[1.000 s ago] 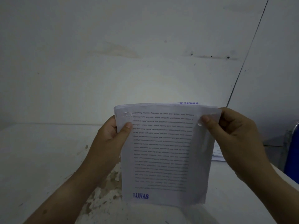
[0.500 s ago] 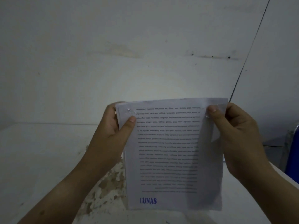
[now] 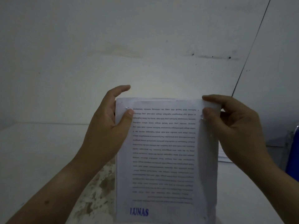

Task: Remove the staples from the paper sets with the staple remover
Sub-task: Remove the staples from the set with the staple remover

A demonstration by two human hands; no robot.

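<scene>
A paper set point(image 3: 163, 159) with upside-down printed text and a blue "LUNAS" stamp hangs upright in front of me, above the table. My left hand point(image 3: 106, 126) pinches its top left corner, thumb on the front beside a small torn mark, while the forefinger is lifted above the top edge. My right hand point(image 3: 231, 126) pinches the top right corner, thumb on the front, fingers curled over the edge. No staple remover is in view.
A white table point(image 3: 40, 159) with worn, flaking paint point(image 3: 100, 188) lies below the paper. More papers point(image 3: 224, 156) lie on it behind my right hand. A blue object point(image 3: 293, 159) stands at the right edge. A white wall is behind.
The paper set has come closer to the camera and now hangs straighter. My left forefinger has lifted off the paper's back edge. Both thumbs stay on the top corners.
</scene>
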